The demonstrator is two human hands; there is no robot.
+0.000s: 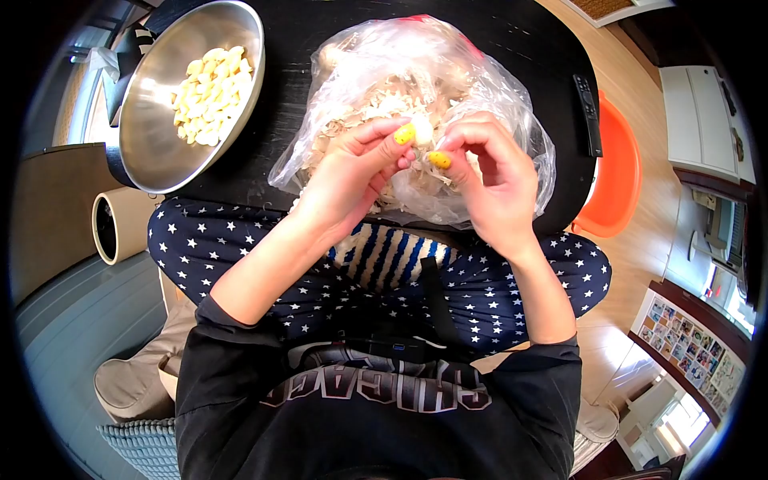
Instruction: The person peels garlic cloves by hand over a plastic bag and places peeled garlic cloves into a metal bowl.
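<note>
A pale garlic clove (423, 130) is pinched between the thumb and fingers of my left hand (364, 164). Close beside it, my right hand (492, 172) has its thumb and index finger drawn together; whether anything small sits between them is hard to make out. Both hands are above a clear plastic bag (512, 104) spread open on the black table (280, 40). Papery skins (352, 112) fill the bag. At the upper left, a steel bowl (148, 120) holds several peeled cloves (210, 96).
A black remote (588, 116) lies at the table's right edge. Beyond it is an orange basin (620, 172). A beige cylindrical container (120, 226) stands left of my legs, and a striped cloth (388, 256) lies between them.
</note>
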